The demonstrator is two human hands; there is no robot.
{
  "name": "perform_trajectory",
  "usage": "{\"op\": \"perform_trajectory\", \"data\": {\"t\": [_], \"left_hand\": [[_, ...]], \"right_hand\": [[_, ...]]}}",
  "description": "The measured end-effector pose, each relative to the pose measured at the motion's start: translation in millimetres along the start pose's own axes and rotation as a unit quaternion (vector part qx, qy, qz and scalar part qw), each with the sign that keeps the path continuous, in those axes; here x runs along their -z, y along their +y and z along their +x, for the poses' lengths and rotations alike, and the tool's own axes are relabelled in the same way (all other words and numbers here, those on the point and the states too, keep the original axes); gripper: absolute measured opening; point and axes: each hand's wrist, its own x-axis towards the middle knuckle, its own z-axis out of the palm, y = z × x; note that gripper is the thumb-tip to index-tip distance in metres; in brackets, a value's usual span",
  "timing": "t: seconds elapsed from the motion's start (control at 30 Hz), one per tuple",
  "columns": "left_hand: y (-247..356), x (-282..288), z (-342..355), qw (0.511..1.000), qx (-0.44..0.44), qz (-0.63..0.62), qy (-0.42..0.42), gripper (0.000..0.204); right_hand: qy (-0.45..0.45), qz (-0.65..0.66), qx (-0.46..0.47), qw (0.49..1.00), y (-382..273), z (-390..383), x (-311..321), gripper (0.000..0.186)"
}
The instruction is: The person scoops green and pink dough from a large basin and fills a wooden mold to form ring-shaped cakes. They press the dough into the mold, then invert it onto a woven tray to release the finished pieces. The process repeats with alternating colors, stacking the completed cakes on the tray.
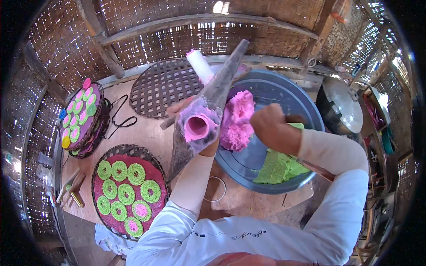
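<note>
My left hand [178,107] is wrapped around a long grey wooden press [230,62], held slanting above the table. Its round opening faces up, lined with pink dough [191,134] around a dark hollow. Over the blue basin [290,84], my right hand [276,128] is closed, beside a lump of pink dough [237,119]; what its fingers hold, if anything, is hidden. Green dough [279,167] lies in the basin below my right wrist. Part of a brown stick [318,170] shows under that forearm.
A round woven tray [164,181] at left carries green dough rings, two with pink centres. Farther left are stacked trays [82,117]. Behind lie a bare lattice tray [153,86] and a white, pink-tipped cylinder [199,66]. A lidded metal pot [339,106] stands at right.
</note>
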Motion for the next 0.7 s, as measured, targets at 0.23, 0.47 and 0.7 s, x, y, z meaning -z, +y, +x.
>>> {"op": "perform_trajectory", "data": {"t": [0.23, 0.47, 0.7], "left_hand": [[14, 10, 5, 0.990, 0.053, -0.124, -0.034, 0.041], [-1, 6, 3, 0.993, -0.030, -0.100, -0.059, 0.043], [-3, -2, -5, 0.994, -0.058, -0.053, -0.075, 0.025]], "right_hand": [[0.110, -0.041, 0.009, 0.993, 38, 43, -15, 0.008], [0.238, -0.026, 0.164, 0.957, 19, 85, -73, 0.008], [0.063, -0.036, 0.148, 0.986, -34, 56, -72, 0.011]]}}
